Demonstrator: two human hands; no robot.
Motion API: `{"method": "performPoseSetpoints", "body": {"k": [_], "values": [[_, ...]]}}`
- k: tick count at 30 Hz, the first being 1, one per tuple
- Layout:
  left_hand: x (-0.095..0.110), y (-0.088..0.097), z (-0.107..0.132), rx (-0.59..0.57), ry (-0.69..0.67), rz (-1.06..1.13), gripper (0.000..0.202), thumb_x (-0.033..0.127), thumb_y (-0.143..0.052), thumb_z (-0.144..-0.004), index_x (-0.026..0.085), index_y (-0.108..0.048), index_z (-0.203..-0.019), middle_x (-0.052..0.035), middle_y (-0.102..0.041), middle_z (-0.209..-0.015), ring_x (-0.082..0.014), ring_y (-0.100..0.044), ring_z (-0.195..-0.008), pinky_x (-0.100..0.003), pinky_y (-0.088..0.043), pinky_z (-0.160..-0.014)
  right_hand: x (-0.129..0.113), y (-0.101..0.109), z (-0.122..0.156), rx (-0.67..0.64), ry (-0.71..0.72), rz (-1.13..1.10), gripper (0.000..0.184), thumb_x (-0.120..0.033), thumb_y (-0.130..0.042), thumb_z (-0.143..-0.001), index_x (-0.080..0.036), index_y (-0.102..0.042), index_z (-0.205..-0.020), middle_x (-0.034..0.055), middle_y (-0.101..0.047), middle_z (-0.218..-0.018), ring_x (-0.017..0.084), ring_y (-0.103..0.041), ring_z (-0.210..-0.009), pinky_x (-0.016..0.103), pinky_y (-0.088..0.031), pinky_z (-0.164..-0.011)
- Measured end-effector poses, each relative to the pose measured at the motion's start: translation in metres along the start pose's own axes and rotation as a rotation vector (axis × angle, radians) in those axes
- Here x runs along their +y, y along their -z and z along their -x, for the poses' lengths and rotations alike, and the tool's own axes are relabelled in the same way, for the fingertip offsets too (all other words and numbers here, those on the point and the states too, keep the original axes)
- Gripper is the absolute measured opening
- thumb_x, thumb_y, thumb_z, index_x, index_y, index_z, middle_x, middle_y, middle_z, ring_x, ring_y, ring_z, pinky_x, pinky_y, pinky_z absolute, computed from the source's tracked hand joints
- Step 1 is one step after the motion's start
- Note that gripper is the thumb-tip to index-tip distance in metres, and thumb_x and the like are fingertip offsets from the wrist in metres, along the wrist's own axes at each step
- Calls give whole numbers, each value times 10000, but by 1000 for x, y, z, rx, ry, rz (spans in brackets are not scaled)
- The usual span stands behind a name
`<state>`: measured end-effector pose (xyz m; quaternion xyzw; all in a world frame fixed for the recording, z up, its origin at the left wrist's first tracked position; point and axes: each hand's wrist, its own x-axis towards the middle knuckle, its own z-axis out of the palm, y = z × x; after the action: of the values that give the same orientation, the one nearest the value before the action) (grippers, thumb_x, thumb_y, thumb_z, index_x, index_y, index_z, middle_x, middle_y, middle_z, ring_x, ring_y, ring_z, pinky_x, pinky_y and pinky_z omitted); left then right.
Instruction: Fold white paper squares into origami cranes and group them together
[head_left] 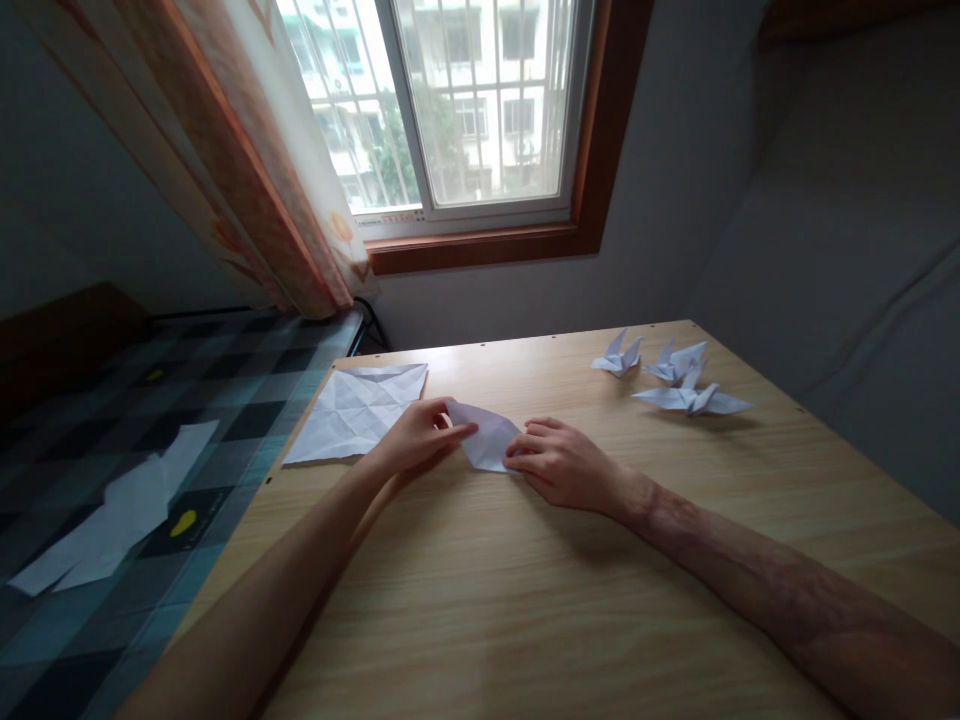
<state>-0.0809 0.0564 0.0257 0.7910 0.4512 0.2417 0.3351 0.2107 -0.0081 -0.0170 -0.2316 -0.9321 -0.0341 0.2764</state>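
A small piece of folded white paper [486, 438] is held between my two hands, just above the wooden table. My left hand [421, 432] pinches its left corner, thumb on the near face. At its right end the fingers of my right hand [559, 460] close on the edge; some fingertips are hidden behind the paper. Beyond my left hand lies a creased white sheet [352, 410], spread flat with crossing fold lines. Folded paper cranes stand at the far right: one crane [617, 355], another crane [675, 362] and a nearer crane [696, 400] with wings spread.
The light wooden table [450, 600] has its far edge below a barred window [480, 110]. To the left is a bed with a checked cover [247, 425], on which strips of white paper [127, 510] lie. A patterned curtain [240, 150] hangs beside the window.
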Motion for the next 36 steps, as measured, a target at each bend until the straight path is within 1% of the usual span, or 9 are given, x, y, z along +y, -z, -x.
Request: {"method": "performPoseSetpoints", "body": {"k": [4,7,10,16,20,24,28,32,36], "values": [[-2,-4,1,26,8,-30,467,624,-792,-870,174,-692,-792,22,-627,-687,-136,-533,-658,-233,-389,-587,-4,4,0,20,-68,-34,359,-127,-630,-1006,-221,-711,-1343,122,-733,-1409,293,-680,-1211,491,-544,-1102],[-3,-7,1,37,1,-38,460,623,-781,-875,175,-697,-812,22,-639,-710,-142,-544,-677,-235,-404,-610,-7,6,0,86,-202,-87,702,-136,-642,-967,-193,-458,-1642,187,-528,-1664,354,-542,-1479,571,-494,-1220],[-5,-9,1,56,4,-52,445,615,-773,-883,178,-708,-833,18,-655,-723,-145,-553,-682,-238,-408,-620,-5,5,0,85,-263,-137,862,-177,-665,-947,-147,-301,-1728,231,-508,-1672,379,-524,-1517,594,-488,-1241],[-10,-4,-1,44,20,-43,409,587,-666,-956,189,-730,-890,-1,-688,-707,-169,-607,-664,-260,-441,-637,0,3,1,-81,-205,-159,690,-165,-594,-1013,-179,-441,-1686,162,-548,-1680,320,-536,-1536,543,-444,-1290],[-13,1,-4,7,93,56,416,566,-629,-954,182,-752,-1056,-10,-699,-712,-196,-673,-687,-274,-497,-655,-1,4,1,-149,-189,-147,664,-170,-556,-1055,-216,-427,-1705,135,-489,-1731,302,-481,-1588,556,-419,-1304],[-13,3,-4,-5,103,86,410,535,-722,-877,181,-748,-1084,-20,-736,-795,-191,-684,-693,-269,-504,-641,-2,4,1,-186,-193,-137,641,-200,-547,-1083,-218,-420,-1711,143,-454,-1752,301,-454,-1609,563,-394,-1320],[-8,-3,-2,61,13,-9,387,516,-814,-822,196,-767,-1036,-29,-775,-895,-182,-667,-737,-271,-500,-682,-2,4,1,-180,-188,-132,606,-225,-538,-1106,-229,-434,-1703,150,-474,-1738,298,-462,-1604,560,-400,-1315],[-3,-14,0,162,-67,-202,257,446,-805,-856,223,-784,-981,-28,-778,-942,-186,-670,-792,-274,-491,-716,-3,5,1,-150,-175,-130,622,-216,-554,-1091,-225,-431,-1701,156,-503,-1717,313,-488,-1580,564,-421,-1299],[-1,-18,4,229,-100,-425,254,492,-798,-911,252,-804,-994,-33,-782,-1068,-171,-669,-756,-284,-475,-700,-3,5,0,-129,-177,-123,638,-211,-574,-1071,-187,-434,-1693,178,-526,-1694,317,-547,-1527,547,-451,-1276]]}}
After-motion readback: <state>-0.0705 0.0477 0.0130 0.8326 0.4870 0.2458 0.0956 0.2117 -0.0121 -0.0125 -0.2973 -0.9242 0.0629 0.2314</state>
